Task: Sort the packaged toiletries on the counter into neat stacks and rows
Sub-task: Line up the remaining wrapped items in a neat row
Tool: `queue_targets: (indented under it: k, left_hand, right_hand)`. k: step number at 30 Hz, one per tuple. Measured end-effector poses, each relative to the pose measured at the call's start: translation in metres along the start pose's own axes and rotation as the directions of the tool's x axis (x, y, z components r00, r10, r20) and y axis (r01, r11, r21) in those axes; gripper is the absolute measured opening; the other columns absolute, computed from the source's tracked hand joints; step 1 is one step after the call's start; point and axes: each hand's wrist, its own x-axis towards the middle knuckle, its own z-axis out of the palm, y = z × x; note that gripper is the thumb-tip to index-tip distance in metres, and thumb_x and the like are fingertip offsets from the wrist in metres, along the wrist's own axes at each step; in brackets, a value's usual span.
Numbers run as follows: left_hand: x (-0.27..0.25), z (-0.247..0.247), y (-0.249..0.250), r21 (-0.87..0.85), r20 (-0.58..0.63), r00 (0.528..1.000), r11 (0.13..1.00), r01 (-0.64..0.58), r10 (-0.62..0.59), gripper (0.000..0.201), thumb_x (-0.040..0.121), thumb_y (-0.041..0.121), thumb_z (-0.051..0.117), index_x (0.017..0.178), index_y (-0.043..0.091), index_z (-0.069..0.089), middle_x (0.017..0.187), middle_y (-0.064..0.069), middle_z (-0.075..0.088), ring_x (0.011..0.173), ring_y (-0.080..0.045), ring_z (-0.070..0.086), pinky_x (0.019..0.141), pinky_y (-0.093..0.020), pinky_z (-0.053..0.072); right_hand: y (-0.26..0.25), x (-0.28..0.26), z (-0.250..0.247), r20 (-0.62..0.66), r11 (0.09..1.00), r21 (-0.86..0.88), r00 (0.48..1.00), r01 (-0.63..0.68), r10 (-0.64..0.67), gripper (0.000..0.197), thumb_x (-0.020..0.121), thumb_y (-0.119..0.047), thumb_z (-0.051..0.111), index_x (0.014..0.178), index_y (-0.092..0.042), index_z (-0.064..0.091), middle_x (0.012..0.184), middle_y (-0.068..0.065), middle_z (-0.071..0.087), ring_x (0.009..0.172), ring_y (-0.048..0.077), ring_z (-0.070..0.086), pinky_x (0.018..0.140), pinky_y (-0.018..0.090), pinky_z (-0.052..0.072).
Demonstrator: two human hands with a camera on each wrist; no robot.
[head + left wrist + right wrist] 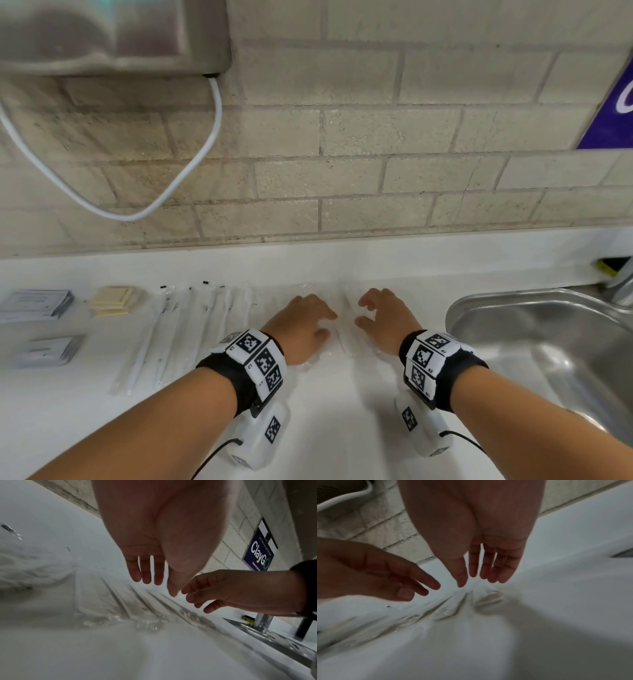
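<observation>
Left hand (306, 323) and right hand (383, 317) reach forward side by side, palms down, fingers loosely extended.

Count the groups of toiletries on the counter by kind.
Grey stacks: 2
Cream stack: 1
Long clear packs row: 1
Clear heap between left hand and right hand: 1
Total: 5 groups; single pieces are too blurred to count.
</observation>
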Motion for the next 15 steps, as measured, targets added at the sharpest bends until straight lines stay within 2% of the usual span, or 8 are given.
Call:
queue_targets:
  k: [3,5,8,11,13,15]
  left_hand:
    - [-0.007,-0.010,-0.014,0.004,-0.142,0.985,0.995,0.099,-0.098,0.033,0.095,0.021,0.049,0.127,0.023,0.055,0.135,0.003,0.044,0.128,-0.017,0.040,0.107,-0.032,0.038]
    - [-0.014,-0.013,-0.023,0.063,-0.120,0.974,0.978,0.199,-0.191,0.035,0.095,0.023,0.049,0.129,0.020,0.054,0.135,0.000,0.042,0.128,-0.019,0.040,0.105,-0.034,0.040]
    - [-0.024,-0.012,-0.030,0.148,-0.042,0.955,0.943,0.297,-0.294,0.040,0.094,0.028,0.047,0.132,0.016,0.052,0.136,-0.005,0.041,0.124,-0.024,0.046,0.103,-0.035,0.043]
    - [-0.032,-0.007,-0.034,0.174,0.002,0.960,0.946,0.275,-0.279,0.036,0.094,0.028,0.046,0.124,0.013,0.058,0.131,-0.008,0.045,0.116,-0.025,0.053,0.099,-0.034,0.045]
    - [-0.034,-0.005,-0.038,0.177,-0.008,0.969,0.954,0.243,-0.245,0.032,0.093,0.028,0.047,0.118,0.013,0.061,0.127,-0.008,0.049,0.112,-0.025,0.055,0.097,-0.034,0.046]
    - [-0.033,-0.005,-0.041,0.166,-0.012,0.973,0.959,0.230,-0.231,0.033,0.093,0.028,0.048,0.119,0.013,0.061,0.127,-0.008,0.050,0.114,-0.025,0.054,0.099,-0.035,0.045]
  right_hand:
    - [-0.015,-0.006,0.005,0.123,0.970,-0.067,0.967,0.235,-0.225,0.030,0.092,-0.031,0.054,0.122,-0.028,0.055,0.124,-0.004,0.052,0.120,0.018,0.043,0.100,0.031,0.039]
    - [-0.026,-0.009,0.012,0.222,0.929,-0.138,0.925,0.343,-0.308,0.037,0.094,-0.036,0.050,0.130,-0.031,0.051,0.138,-0.006,0.047,0.132,0.018,0.034,0.109,0.035,0.032]
    - [-0.040,-0.013,0.025,0.318,0.877,-0.229,0.884,0.423,-0.343,0.047,0.096,-0.040,0.043,0.142,-0.031,0.040,0.153,-0.006,0.034,0.143,0.018,0.022,0.116,0.039,0.022]
    - [-0.046,-0.016,0.038,0.377,0.844,-0.277,0.860,0.458,-0.343,0.052,0.097,-0.044,0.039,0.147,-0.031,0.031,0.158,-0.005,0.024,0.147,0.020,0.014,0.119,0.039,0.013]
    - [-0.047,-0.017,0.044,0.390,0.816,-0.308,0.847,0.489,-0.361,0.052,0.098,-0.044,0.038,0.147,-0.032,0.030,0.158,-0.005,0.024,0.148,0.022,0.013,0.119,0.039,0.011]
    - [-0.048,-0.017,0.048,0.371,0.801,-0.328,0.848,0.501,-0.378,0.051,0.098,-0.044,0.039,0.146,-0.032,0.032,0.157,-0.004,0.026,0.147,0.023,0.015,0.119,0.040,0.011]
